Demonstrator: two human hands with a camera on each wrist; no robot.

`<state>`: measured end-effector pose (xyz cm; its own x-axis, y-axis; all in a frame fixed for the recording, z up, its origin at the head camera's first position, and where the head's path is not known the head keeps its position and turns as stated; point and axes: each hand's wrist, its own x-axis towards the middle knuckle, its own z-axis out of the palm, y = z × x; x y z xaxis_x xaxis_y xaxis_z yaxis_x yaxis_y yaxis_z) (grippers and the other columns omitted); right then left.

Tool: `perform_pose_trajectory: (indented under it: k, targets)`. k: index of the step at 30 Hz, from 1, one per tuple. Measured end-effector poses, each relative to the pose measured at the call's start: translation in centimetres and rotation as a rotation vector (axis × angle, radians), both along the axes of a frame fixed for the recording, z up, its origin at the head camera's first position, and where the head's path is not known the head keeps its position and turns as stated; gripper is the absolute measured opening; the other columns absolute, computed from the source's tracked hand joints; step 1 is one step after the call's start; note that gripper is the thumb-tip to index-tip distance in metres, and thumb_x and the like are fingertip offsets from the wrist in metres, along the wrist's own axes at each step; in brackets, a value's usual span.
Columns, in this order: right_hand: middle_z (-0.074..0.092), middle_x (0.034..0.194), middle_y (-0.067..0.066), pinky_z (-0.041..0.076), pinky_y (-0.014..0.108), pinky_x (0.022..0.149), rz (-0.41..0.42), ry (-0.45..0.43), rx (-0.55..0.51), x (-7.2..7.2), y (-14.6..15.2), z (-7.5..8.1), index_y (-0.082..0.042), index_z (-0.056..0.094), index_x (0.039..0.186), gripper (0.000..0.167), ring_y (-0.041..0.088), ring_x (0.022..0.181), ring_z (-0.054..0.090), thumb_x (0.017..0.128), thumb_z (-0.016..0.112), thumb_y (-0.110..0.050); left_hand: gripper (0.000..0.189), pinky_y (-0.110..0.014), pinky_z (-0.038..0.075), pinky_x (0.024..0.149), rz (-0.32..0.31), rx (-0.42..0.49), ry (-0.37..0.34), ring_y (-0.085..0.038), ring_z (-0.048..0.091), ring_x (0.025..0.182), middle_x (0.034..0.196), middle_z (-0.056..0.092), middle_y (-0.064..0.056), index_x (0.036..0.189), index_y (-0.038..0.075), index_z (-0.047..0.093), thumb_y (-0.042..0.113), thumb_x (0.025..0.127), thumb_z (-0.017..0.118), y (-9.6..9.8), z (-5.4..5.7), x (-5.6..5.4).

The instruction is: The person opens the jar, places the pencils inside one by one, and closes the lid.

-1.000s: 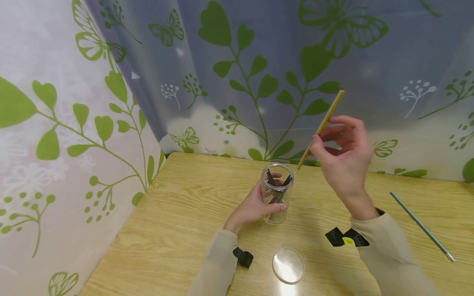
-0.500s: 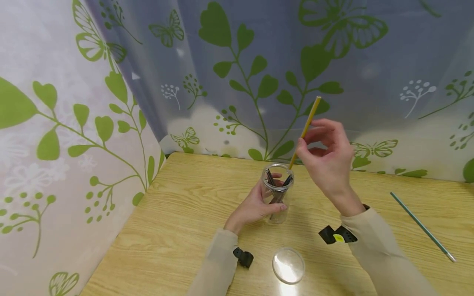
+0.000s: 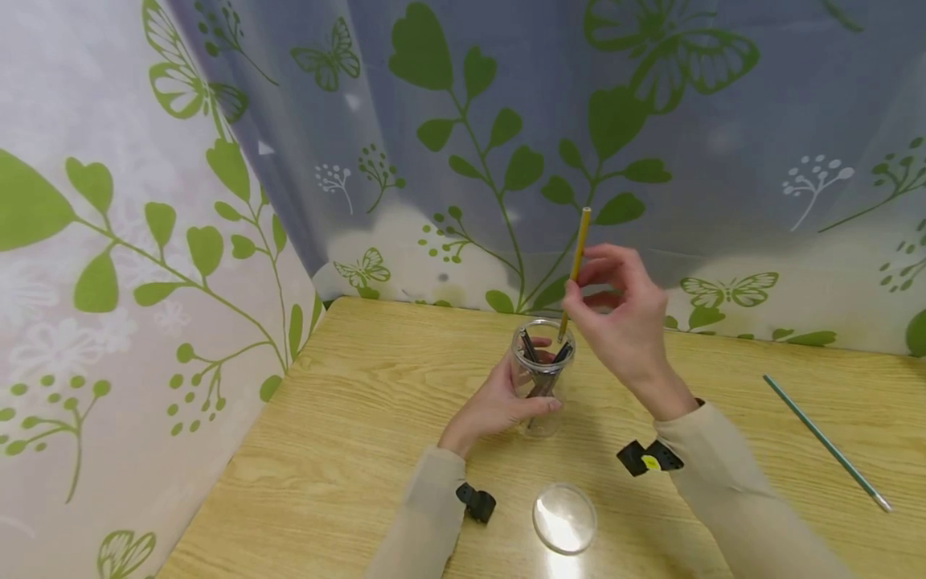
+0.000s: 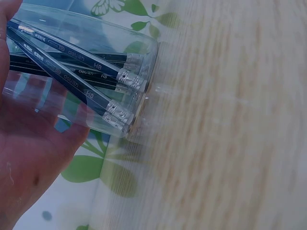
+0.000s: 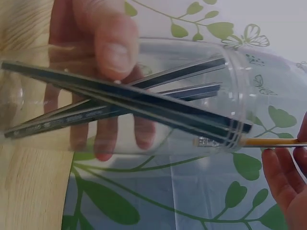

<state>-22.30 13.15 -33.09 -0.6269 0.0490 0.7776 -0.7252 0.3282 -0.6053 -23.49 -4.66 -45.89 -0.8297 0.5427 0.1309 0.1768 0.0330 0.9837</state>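
My left hand [image 3: 499,402] grips a clear plastic jar [image 3: 544,367] around its side, thumb in front. Several dark pencils [image 5: 177,108] stand crossed inside it; in the left wrist view their silver eraser ferrules [image 4: 132,79] lie at the jar's bottom end. Above the mouth, my right hand [image 3: 622,318] pinches a yellow pencil [image 3: 582,241] between thumb and fingers, nearly upright. Its lower end, with a metal ferrule [image 5: 208,142], is just inside the rim in the right wrist view, beside the dark pencils' tips.
A clear round lid [image 3: 565,519] lies on the wooden table [image 3: 347,418] in front of the jar. To the right rests a teal pencil [image 3: 825,441] with a white end. A leaf-patterned curtain [image 3: 448,161] hangs right behind the table's back edge.
My right hand has moved left and slightly down, bringing the yellow pencil from beside the jar into its mouth and more upright. The left hand and jar have stayed put.
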Motion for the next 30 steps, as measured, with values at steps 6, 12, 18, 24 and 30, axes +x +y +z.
perform_pose_trajectory:
  k: [6, 12, 18, 24, 30]
  targets:
    - [0.067, 0.090, 0.019, 0.054, 0.010, 0.067, -0.001, 0.013, 0.086, -0.3, -0.1, -0.5, 0.008, 0.058, 0.121, 0.041, -0.007, 0.080, 0.062, 0.082, 0.067, 0.016, 0.079, -0.050, 0.031, 0.123, -0.017, 0.034, -0.003, -0.013, 0.052, 0.140, 0.144, 0.060, 0.001, 0.152, 0.029, 0.039, 0.005, 0.087, 0.078, 0.1, 0.0, -0.1]
    - [0.069, 0.100, 0.016, 0.055, 0.014, 0.065, -0.009, -0.021, 0.153, -0.5, -0.1, -1.0, 0.002, 0.056, 0.134, 0.054, 0.008, 0.077, 0.067, 0.082, 0.068, 0.014, 0.079, -0.051, 0.033, 0.121, -0.024, 0.047, -0.004, -0.013, 0.053, 0.139, 0.144, 0.059, 0.002, 0.149, 0.036, 0.041, 0.004, 0.087, 0.077, 0.0, -0.1, -0.1]
    - [0.066, 0.111, 0.017, 0.058, 0.025, 0.063, 0.019, -0.053, 0.246, -0.7, 0.1, -1.1, -0.009, 0.043, 0.153, 0.079, 0.021, 0.078, 0.070, 0.081, 0.066, 0.015, 0.080, -0.052, 0.032, 0.122, -0.035, 0.062, -0.017, -0.017, 0.051, 0.141, 0.148, 0.057, -0.006, 0.153, 0.028, 0.037, 0.004, 0.088, 0.076, 0.1, -0.1, -0.1]
    - [0.062, 0.119, 0.019, 0.059, 0.034, 0.064, 0.052, -0.099, 0.296, -0.9, 0.0, -1.2, -0.013, 0.036, 0.159, 0.090, 0.022, 0.083, 0.068, 0.080, 0.065, 0.018, 0.081, -0.055, 0.031, 0.122, -0.039, 0.057, -0.022, -0.016, 0.051, 0.141, 0.148, 0.057, -0.008, 0.155, 0.024, 0.035, 0.006, 0.088, 0.077, 0.0, -0.1, -0.1]
    - [0.062, 0.117, 0.018, 0.059, 0.030, 0.065, 0.075, -0.128, 0.322, -0.9, 0.0, -1.5, -0.014, 0.038, 0.158, 0.088, 0.021, 0.082, 0.068, 0.080, 0.065, 0.017, 0.080, -0.054, 0.030, 0.123, -0.036, 0.056, -0.016, -0.014, 0.051, 0.141, 0.148, 0.058, -0.002, 0.152, 0.033, 0.038, 0.006, 0.088, 0.077, 0.0, 0.0, 0.0]
